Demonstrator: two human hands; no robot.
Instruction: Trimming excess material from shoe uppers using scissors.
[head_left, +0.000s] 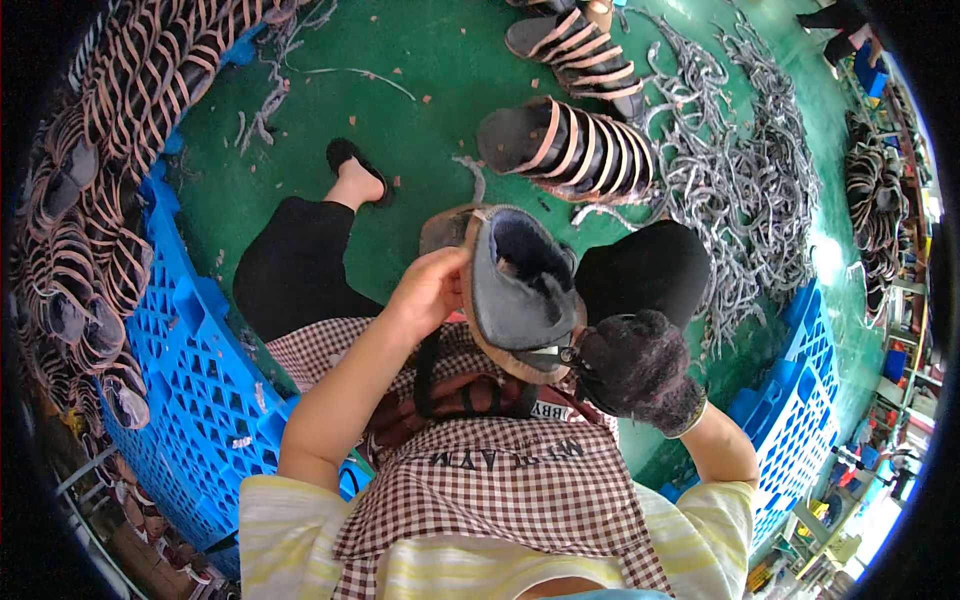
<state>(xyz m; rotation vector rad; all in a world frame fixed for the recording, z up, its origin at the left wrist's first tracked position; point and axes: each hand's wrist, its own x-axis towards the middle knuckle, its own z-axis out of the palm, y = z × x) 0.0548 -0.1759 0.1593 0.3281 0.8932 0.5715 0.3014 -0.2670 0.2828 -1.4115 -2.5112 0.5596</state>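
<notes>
A dark grey shoe [525, 290] with a brown rim around its sole is held over my lap, its opening turned up. My bare left hand [432, 290] grips its left edge, the fingers partly hidden behind it. My right hand [635, 368], in a dark fuzzy glove, is closed at the shoe's lower right edge. From its fingers a small metal tool [548, 352] with a shiny tip reaches against the rim; most of the tool is hidden. A brown-checked apron [500, 470] covers my lap below the shoe.
Nested black shoes with tan rims lie in a row [590, 150] ahead on the green floor. A heap of grey trimmed strips [740, 170] spreads at right. More shoes [85, 270] are stacked high at left, beside a blue plastic pallet [190, 370]; another blue pallet [800, 400] stands at right.
</notes>
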